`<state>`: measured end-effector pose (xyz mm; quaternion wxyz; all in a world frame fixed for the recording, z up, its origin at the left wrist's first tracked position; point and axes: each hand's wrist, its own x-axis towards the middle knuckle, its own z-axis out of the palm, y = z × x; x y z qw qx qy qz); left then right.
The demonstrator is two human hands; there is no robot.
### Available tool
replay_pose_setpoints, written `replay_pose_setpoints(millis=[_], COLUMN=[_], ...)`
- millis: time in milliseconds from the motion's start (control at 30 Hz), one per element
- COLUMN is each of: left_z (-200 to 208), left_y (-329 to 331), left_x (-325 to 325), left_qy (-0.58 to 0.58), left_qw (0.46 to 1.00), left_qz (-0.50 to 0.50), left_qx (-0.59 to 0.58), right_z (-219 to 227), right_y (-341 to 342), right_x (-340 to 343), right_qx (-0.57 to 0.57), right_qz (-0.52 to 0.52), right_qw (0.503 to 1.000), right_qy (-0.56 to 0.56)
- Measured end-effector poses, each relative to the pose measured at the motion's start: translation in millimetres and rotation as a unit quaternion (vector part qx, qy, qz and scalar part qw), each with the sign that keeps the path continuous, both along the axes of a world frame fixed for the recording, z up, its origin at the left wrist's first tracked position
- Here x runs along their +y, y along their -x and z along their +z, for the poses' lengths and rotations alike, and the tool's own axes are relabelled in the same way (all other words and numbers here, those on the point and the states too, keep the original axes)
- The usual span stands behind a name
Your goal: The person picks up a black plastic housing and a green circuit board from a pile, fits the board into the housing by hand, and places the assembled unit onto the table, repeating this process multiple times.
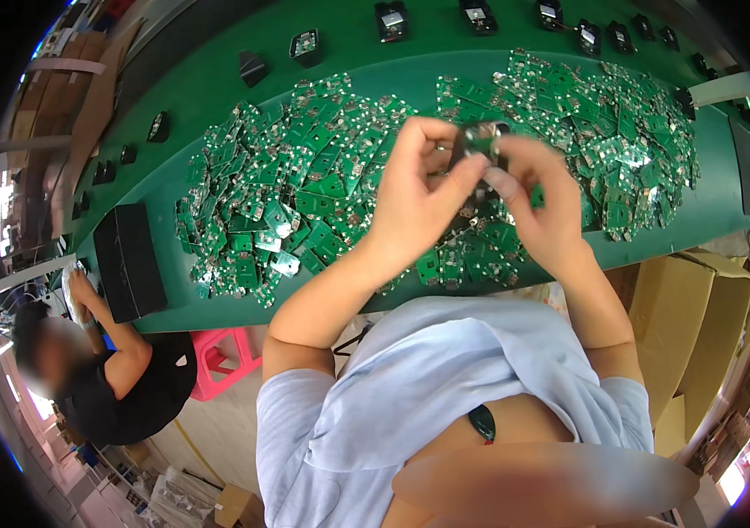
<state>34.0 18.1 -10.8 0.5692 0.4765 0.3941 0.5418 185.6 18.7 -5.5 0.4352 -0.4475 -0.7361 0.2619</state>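
Note:
Above the table I hold a small black plastic housing (480,136) between both hands; what sits inside it is blurred. My left hand (419,189) grips it from the left, with the thumb across its near side and the fingers curled behind. From the right, my right hand (544,198) pinches the housing's edge with thumb and fingers, and its fingertips are smeared by motion. Loose green circuit boards (318,163) lie in a wide heap to the left of my hands. Another heap of the same boards (630,132) spreads to the right.
A green conveyor belt (194,66) along the far side carries several black housings (306,46). At the table's left end stands a black box (130,264). A co-worker (120,378) sits at the left near a pink stool (221,359). Cardboard boxes (678,317) stand at my right.

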Motion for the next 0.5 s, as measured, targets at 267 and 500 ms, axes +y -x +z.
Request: replay_pose_setpoints(millis=[267,500], left_z=[-13,-50], left_y=[22,84], left_x=[87,245], left_qy=[-0.047,-0.349], left_qw=[0.990,0.740], left_qz=[-0.033,0.062], left_qx=[0.132,0.572], right_z=[-12,-40], right_y=[19,42], right_x=[71,215], right_qx=[0.109,-0.079], right_qz=[0.034,-0.008], right_qw=[0.974,0.941], right_qy=[0.195,0.329])
